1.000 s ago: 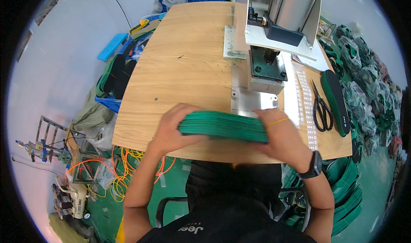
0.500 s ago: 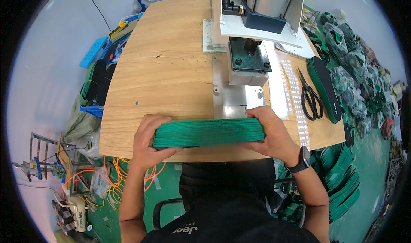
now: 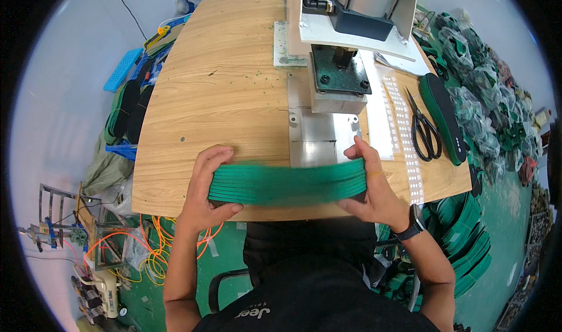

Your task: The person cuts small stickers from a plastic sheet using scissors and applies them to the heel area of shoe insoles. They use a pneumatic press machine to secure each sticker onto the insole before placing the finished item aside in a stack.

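Observation:
A stack of green insoles (image 3: 287, 182) lies sideways between my two hands, over the front edge of the table. My left hand (image 3: 204, 185) grips its left end, thumb at the near side and fingers at the far side. Around the right end are the thumb and fingers of my right hand (image 3: 377, 185). The stack's middle is smeared by motion and its layers sag slightly. Just beyond it, a metal base plate (image 3: 313, 139) lies under the block of a pneumatic press (image 3: 341, 74).
Right of the press are sticker strips (image 3: 404, 133), black-handled scissors (image 3: 426, 134) and a bundle of black-topped green insoles (image 3: 444, 118). More insoles (image 3: 121, 112) sit in a blue crate at the left. Bagged green pieces (image 3: 477, 98) are heaped at the right. Orange hoses (image 3: 155, 247) lie on the floor.
The stack's ends have risen relative to its middle, so it now looks bowed. My right fingers have straightened farther away from me. The whole view has shifted slightly.

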### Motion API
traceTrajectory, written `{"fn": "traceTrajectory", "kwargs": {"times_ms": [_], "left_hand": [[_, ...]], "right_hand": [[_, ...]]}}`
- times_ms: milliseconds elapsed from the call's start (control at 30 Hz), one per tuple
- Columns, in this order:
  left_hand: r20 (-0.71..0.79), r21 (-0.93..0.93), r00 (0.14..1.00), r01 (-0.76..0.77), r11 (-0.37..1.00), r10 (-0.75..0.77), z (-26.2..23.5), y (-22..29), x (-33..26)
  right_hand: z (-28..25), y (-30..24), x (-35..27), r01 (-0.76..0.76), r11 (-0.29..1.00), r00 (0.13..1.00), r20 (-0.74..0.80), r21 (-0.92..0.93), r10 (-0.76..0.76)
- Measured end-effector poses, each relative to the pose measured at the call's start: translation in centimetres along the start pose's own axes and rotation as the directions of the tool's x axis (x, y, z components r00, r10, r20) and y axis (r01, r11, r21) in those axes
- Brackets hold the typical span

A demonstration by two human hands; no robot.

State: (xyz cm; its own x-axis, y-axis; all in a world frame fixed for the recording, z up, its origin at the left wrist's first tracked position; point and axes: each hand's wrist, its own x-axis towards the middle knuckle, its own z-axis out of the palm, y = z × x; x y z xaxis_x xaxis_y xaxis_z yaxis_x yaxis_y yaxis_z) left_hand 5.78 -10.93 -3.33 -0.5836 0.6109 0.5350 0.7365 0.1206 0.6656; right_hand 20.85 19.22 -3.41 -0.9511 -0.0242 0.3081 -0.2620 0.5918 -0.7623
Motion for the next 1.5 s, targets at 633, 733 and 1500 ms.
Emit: {"fn": "traceTrajectory", "kwargs": {"times_ms": [633, 733, 1500], "left_hand": [[-0.042, 0.26, 0.866, 0.49, 0.832, -0.497, -1.6, 0.5, 1.5], [-0.116, -0.019, 0.915, 0.386, 0.922, -0.386, -1.9, -1.7, 0.4], [0.209, 0.215, 0.901, 0.338, 0.916, -0.381, -3.1, -1.4, -0.6]], "right_hand": [[-0.8, -3.1, 3.4, -0.565, 0.823, 0.819, 0.082, -0.061, 0.568], [-0.2, -1.2, 2.5, -0.078, 0.904, 0.959, -0.281, -0.42, -0.048], [-0.4, -0.9, 0.2, -0.081, 0.964, 0.996, -0.057, -0.255, 0.068]]}}
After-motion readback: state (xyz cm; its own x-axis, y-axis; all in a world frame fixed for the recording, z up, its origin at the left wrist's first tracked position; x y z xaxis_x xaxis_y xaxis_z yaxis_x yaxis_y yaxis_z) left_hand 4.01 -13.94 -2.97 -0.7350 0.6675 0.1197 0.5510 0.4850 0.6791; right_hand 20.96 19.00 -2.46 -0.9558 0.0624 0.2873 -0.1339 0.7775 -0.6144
